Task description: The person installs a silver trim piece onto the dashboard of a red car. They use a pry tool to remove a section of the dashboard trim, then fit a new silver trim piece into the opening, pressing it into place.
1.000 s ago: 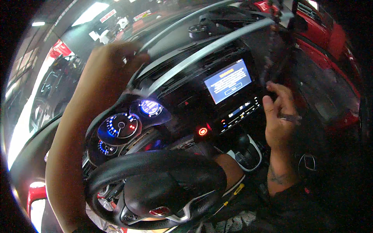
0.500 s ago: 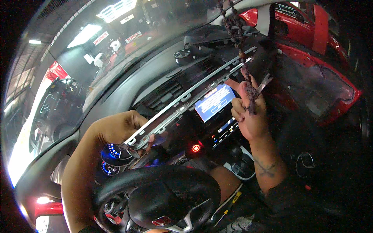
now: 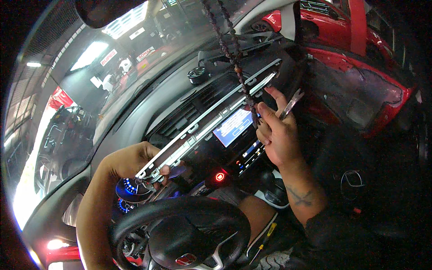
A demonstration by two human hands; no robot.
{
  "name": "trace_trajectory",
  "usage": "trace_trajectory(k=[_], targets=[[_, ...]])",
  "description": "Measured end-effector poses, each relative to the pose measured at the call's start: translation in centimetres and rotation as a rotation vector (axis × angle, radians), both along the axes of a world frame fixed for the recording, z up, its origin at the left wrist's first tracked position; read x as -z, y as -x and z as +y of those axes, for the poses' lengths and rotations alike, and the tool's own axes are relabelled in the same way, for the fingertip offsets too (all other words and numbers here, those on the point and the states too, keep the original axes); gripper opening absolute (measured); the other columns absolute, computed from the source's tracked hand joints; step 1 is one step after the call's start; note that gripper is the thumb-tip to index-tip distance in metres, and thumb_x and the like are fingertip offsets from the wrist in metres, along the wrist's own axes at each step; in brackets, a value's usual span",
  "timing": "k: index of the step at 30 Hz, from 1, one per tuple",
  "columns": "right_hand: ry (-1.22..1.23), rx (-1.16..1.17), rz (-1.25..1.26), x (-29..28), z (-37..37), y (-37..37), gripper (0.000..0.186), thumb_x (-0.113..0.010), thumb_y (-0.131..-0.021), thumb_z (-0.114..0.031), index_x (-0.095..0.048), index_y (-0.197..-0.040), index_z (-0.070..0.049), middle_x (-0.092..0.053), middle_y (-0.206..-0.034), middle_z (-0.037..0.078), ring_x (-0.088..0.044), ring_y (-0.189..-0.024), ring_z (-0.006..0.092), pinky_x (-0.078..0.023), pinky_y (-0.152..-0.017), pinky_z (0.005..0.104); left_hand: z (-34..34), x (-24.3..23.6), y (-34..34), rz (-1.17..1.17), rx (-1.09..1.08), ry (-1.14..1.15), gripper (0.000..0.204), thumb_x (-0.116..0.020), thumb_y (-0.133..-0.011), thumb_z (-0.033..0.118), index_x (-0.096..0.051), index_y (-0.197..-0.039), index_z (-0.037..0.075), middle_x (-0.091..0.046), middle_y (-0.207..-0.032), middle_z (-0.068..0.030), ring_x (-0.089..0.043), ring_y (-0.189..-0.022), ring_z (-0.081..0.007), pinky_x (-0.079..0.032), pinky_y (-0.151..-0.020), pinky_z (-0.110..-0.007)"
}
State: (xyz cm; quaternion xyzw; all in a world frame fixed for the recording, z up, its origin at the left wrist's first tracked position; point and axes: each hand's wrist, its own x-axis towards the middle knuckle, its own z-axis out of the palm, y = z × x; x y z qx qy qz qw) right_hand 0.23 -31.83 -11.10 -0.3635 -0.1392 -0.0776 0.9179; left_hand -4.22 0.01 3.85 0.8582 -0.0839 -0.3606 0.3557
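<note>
A long silver dashboard trim strip (image 3: 194,128), with clips along it, lies diagonally in front of the air vents. My left hand (image 3: 144,164) is closed on its lower-left end, over the instrument cluster. My right hand (image 3: 276,130) holds a small metal tool (image 3: 291,102), apparently pliers, between its fingers; the index finger reaches up near the trim's upper end, and whether it touches is unclear. A dark beaded cord (image 3: 237,63) hangs in front of the trim, beside the right hand. The lit centre screen (image 3: 231,128) is partly hidden behind them.
The steering wheel (image 3: 177,202) is below, over my leg. A yellow-handled screwdriver (image 3: 270,230) lies beside the leg. The gear selector (image 3: 273,193) sits right of the centre console. A red door with bare inner panel (image 3: 402,90) stands at right; a red car (image 3: 328,18) is outside.
The trim has come down and toward me across the dashboard in my left hand. My right hand has moved left and raised its index finger toward it. The view has shifted, showing more door.
</note>
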Motion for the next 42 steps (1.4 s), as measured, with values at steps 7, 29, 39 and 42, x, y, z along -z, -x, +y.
trace_trajectory(k=[7,29,39,42], targets=[[-0.029,-0.012,-0.011,0.0,-0.2,0.3,0.055,-0.066,-0.103,-0.015,-0.037,-0.148,-0.009,-0.073,-0.106,0.013,-0.038,-0.047,0.0011,-0.026,-0.04,0.0214,0.5,0.4,-0.1,0.046,-0.034,0.035,0.026,-0.078,-0.097,0.022,-0.074,-0.112,0.001,-0.076,-0.088,-0.0062,-0.071,-0.076,-0.0119,-0.059,-0.066,-0.029],[-0.04,0.014,-0.016,0.2,-0.2,0.9,0.033,-0.061,-0.105,-0.015,-0.048,-0.136,-0.011,-0.061,-0.086,-0.001,-0.032,-0.049,0.0022,-0.026,-0.043,0.0214,1.4,-0.2,0.4,0.249,-0.093,0.188,0.079,-0.087,-0.086,0.031,-0.052,-0.146,-0.008,-0.076,-0.102,-0.0146,-0.073,-0.074,-0.0164,-0.06,-0.06,-0.029],[-0.056,0.075,-0.041,-0.1,0.2,-0.2,0.015,-0.064,-0.106,-0.021,-0.057,-0.117,-0.013,-0.073,-0.107,0.008,-0.035,-0.05,0.0012,-0.025,-0.043,0.0216,2.2,0.1,0.7,0.299,-0.098,0.164,0.085,-0.09,-0.084,0.028,-0.047,-0.149,-0.008,-0.076,-0.096,-0.0121,-0.074,-0.074,-0.0168,-0.061,-0.06,-0.03],[-0.05,0.066,-0.04,0.0,-0.2,-0.3,0.014,-0.064,-0.106,-0.021,-0.058,-0.115,-0.013,-0.073,-0.107,0.008,-0.034,-0.05,0.0013,-0.025,-0.043,0.0215,2.2,0.4,0.5,0.278,-0.058,0.154,0.087,-0.089,-0.084,0.031,-0.047,-0.15,-0.007,-0.075,-0.096,-0.0111,-0.074,-0.074,-0.016,-0.06,-0.06,-0.03]])
